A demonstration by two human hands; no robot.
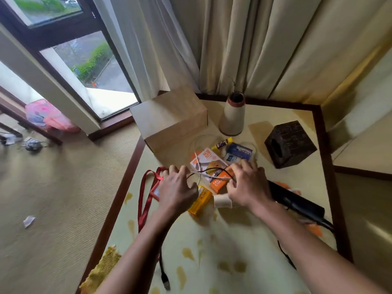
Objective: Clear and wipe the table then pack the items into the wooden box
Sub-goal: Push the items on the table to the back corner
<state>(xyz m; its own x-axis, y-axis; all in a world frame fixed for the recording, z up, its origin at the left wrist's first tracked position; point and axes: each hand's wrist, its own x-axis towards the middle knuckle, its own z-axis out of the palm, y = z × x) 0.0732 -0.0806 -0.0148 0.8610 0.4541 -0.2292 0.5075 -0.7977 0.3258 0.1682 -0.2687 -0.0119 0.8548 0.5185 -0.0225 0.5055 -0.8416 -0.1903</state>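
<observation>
A closed pale wooden box stands at the table's far left corner. A pile of small items lies in front of it: an orange and white charger pack, a blue packet, a glue stick, an orange lighter and a white plug. My left hand and my right hand rest on the pile, fingers curled around thin black and white cables stretched between them. A red lanyard lies under my left hand.
The cream table has a dark wooden rim and brownish stains. A cone-shaped vase and a dark carved box stand at the back. A black device with cord lies right. A yellow cloth hangs at the near left edge.
</observation>
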